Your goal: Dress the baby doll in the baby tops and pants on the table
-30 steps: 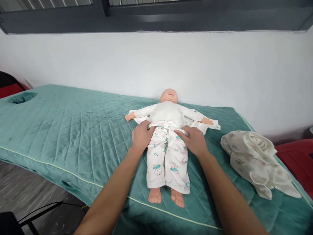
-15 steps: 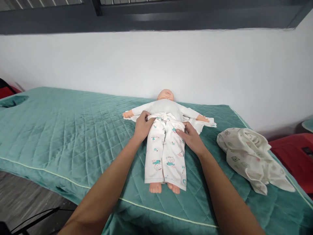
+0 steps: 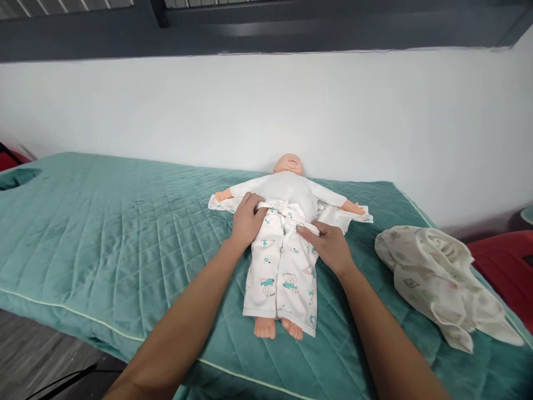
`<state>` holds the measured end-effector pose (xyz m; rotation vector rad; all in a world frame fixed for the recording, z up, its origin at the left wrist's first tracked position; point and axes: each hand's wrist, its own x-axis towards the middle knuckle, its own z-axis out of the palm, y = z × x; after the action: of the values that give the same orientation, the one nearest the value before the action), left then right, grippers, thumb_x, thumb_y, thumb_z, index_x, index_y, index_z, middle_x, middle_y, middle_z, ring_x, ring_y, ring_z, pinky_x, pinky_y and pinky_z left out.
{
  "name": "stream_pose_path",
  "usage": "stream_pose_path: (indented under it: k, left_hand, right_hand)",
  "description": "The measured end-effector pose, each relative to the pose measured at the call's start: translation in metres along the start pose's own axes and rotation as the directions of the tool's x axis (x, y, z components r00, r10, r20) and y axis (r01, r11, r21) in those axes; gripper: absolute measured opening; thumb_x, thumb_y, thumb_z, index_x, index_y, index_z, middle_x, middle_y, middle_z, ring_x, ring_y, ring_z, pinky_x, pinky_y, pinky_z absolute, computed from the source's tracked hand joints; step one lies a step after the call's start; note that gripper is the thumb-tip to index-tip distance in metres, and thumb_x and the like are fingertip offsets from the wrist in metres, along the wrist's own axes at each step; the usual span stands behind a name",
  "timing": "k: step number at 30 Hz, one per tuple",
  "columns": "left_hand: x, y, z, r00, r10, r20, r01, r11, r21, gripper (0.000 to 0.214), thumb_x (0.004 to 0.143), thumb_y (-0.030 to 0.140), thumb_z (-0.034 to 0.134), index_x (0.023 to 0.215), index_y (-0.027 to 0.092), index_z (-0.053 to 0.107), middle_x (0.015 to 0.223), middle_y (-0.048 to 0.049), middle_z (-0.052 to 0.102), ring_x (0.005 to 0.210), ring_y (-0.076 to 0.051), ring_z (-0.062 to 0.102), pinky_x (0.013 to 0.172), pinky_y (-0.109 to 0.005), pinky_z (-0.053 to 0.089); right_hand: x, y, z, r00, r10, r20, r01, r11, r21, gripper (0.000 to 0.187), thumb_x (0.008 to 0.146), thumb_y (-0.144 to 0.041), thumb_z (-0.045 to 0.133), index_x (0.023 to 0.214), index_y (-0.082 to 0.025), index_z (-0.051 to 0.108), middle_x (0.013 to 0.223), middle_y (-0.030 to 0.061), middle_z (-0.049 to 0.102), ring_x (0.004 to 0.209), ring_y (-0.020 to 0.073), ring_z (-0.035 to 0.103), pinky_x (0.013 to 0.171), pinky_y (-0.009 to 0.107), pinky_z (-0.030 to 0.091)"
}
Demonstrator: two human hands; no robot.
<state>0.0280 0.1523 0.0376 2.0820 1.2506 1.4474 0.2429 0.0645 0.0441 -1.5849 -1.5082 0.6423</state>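
A baby doll (image 3: 287, 186) lies on its back on a teal quilted table (image 3: 116, 222), head toward the white wall, arms spread. It wears a white top and white printed pants (image 3: 281, 272); bare feet stick out below. My left hand (image 3: 246, 219) grips the pants' waistband at the doll's left-side hip, fingers curled over the cloth. My right hand (image 3: 327, 241) pinches the waistband on the other hip. An open printed garment (image 3: 353, 214) lies spread under the doll's arms.
A crumpled cream printed cloth (image 3: 437, 272) lies on the table to the right. A face hole (image 3: 16, 178) is at the table's far left. Red seats (image 3: 503, 266) stand right of the table. Floor shows below the near edge.
The pants' waistband has gone a little higher on the doll's belly with both hands on it. My right hand has closed into a pinch. The view has shifted slightly.
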Motion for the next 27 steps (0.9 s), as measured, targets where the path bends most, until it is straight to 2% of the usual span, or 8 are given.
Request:
stream_pose_path:
  k: [4, 7, 11, 14, 17, 20, 24, 27]
  left_hand:
    - [-0.011, 0.009, -0.006, 1.000, 0.002, 0.029, -0.002, 1.000, 0.012, 0.011, 0.084, 0.013, 0.052, 0.076, 0.021, 0.054, 0.081, 0.0006, 0.053, 0.079, -0.017, 0.053, 0.074, -0.030, 0.039]
    - [-0.030, 0.019, -0.014, 0.996, -0.033, 0.077, 0.033, 0.999, 0.006, 0.017, 0.085, 0.014, 0.052, 0.070, 0.021, 0.048, 0.074, 0.0018, 0.051, 0.074, -0.016, 0.051, 0.069, -0.029, 0.037]
    - [-0.063, 0.033, -0.026, 0.991, -0.047, 0.124, 0.046, 0.999, 0.013, 0.022, 0.090, 0.020, 0.051, 0.068, 0.020, 0.044, 0.071, 0.0026, 0.048, 0.069, -0.014, 0.047, 0.065, -0.029, 0.033]
    - [-0.078, 0.038, -0.030, 0.990, -0.075, 0.118, 0.073, 0.997, 0.022, 0.023, 0.093, 0.025, 0.050, 0.071, 0.021, 0.044, 0.072, 0.0024, 0.048, 0.070, -0.014, 0.048, 0.066, -0.029, 0.033]
    - [-0.078, 0.036, -0.028, 0.988, -0.111, 0.109, 0.106, 0.993, 0.052, 0.021, 0.093, 0.026, 0.050, 0.073, 0.021, 0.044, 0.075, 0.0021, 0.050, 0.071, -0.015, 0.049, 0.067, -0.029, 0.034]
    - [-0.074, 0.031, -0.024, 0.988, -0.117, 0.102, 0.110, 0.991, 0.078, 0.017, 0.093, 0.025, 0.048, 0.076, 0.022, 0.045, 0.078, 0.0014, 0.052, 0.074, -0.015, 0.050, 0.068, -0.029, 0.035]
    - [-0.075, 0.028, -0.023, 0.994, -0.060, 0.088, 0.050, 0.993, 0.105, 0.011, 0.091, 0.022, 0.047, 0.080, 0.022, 0.047, 0.081, 0.0008, 0.053, 0.077, -0.016, 0.051, 0.070, -0.029, 0.036]
    - [-0.075, 0.030, -0.022, 0.999, -0.006, 0.050, 0.001, 0.996, 0.094, 0.010, 0.090, 0.020, 0.049, 0.081, 0.022, 0.048, 0.082, 0.0007, 0.054, 0.078, -0.016, 0.052, 0.070, -0.028, 0.038]
  right_hand:
    - [0.000, 0.003, 0.000, 1.000, -0.004, -0.011, 0.004, 1.000, -0.030, 0.061, 0.076, -0.069, 0.066, 0.055, -0.021, 0.034, 0.058, -0.0052, 0.024, 0.058, 0.0105, 0.027, 0.053, 0.028, 0.019]
    - [0.002, 0.006, -0.003, 1.000, -0.023, -0.015, 0.022, 0.999, -0.046, 0.062, 0.075, -0.068, 0.067, 0.056, -0.022, 0.032, 0.058, -0.0055, 0.023, 0.059, 0.0106, 0.026, 0.053, 0.028, 0.019]
    - [0.004, 0.010, -0.007, 0.997, -0.081, -0.017, 0.080, 0.993, -0.087, 0.057, 0.074, -0.067, 0.069, 0.057, -0.021, 0.041, 0.058, -0.0055, 0.032, 0.060, 0.0115, 0.031, 0.055, 0.028, 0.024]
    - [0.000, 0.007, -0.006, 0.991, -0.122, -0.046, 0.116, 0.987, -0.113, 0.050, 0.076, -0.064, 0.068, 0.062, -0.020, 0.050, 0.060, -0.0049, 0.040, 0.062, 0.0125, 0.037, 0.058, 0.028, 0.028]
    - [-0.017, -0.001, -0.003, 0.991, -0.121, -0.064, 0.112, 0.985, -0.129, 0.048, 0.081, -0.063, 0.064, 0.064, -0.020, 0.051, 0.058, -0.0053, 0.040, 0.060, 0.0120, 0.037, 0.058, 0.027, 0.029]
    - [-0.045, -0.010, 0.001, 0.990, -0.135, -0.050, 0.126, 0.981, -0.146, 0.054, 0.086, -0.061, 0.060, 0.058, -0.020, 0.040, 0.056, -0.0059, 0.030, 0.057, 0.0105, 0.032, 0.057, 0.027, 0.026]
    - [-0.076, -0.014, 0.007, 0.986, -0.168, -0.002, 0.167, 0.982, -0.085, 0.056, 0.091, -0.057, 0.056, 0.056, -0.020, 0.033, 0.058, -0.0054, 0.026, 0.056, 0.0094, 0.028, 0.055, 0.027, 0.024]
    - [-0.081, -0.012, 0.009, 0.991, -0.131, 0.003, 0.131, 0.991, -0.033, 0.055, 0.091, -0.057, 0.056, 0.057, -0.020, 0.034, 0.059, -0.0052, 0.025, 0.057, 0.0095, 0.028, 0.055, 0.027, 0.023]
